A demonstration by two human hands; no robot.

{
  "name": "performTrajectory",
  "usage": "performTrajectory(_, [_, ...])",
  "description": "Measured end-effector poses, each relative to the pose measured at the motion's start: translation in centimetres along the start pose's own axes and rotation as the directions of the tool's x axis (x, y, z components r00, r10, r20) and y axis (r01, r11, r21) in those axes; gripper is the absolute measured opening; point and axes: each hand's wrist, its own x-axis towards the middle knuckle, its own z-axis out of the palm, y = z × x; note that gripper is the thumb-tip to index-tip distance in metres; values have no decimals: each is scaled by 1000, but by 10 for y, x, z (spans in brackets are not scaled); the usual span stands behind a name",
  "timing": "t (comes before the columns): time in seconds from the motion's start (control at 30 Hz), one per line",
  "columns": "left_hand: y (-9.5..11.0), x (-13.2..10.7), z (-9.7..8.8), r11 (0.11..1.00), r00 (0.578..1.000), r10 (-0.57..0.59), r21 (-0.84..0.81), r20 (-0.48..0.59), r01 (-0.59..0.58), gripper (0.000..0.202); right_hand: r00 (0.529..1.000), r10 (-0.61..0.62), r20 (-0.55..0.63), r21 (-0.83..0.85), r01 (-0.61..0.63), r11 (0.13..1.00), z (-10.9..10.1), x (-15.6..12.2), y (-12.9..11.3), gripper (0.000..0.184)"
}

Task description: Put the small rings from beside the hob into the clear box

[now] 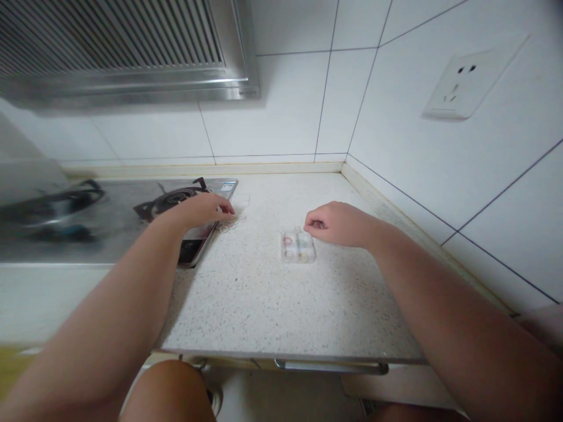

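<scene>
Over a small pile of thin rings (231, 223), pale or metallic and too small to name more exactly, my left hand (206, 210) is lowered with thumb and fingers drawn together. Whether a ring is between its fingertips, I cannot make out. A small clear plastic box (298, 246) with compartments lies on the counter; a reddish ring and other small ring-shaped pieces show inside it. My right hand (336, 224) is at the box's far right corner, fingers curled and closed in a pinch. What the pinch holds, if anything, is hidden.
A clear, flat plastic piece (241, 200) lies behind the rings. The gas stove (118, 246) with black burners borders the speckled counter (264, 310) on the left. Tiled walls meet at the back right, with a socket (457, 85). A range hood (176, 76) hangs above.
</scene>
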Motion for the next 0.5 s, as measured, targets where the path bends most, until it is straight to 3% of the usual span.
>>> performTrajectory(0.5, [13, 8, 17, 991, 991, 133, 7, -31, -133, 29, 1000, 0, 1, -9, 0, 1000, 1, -1, -1, 24])
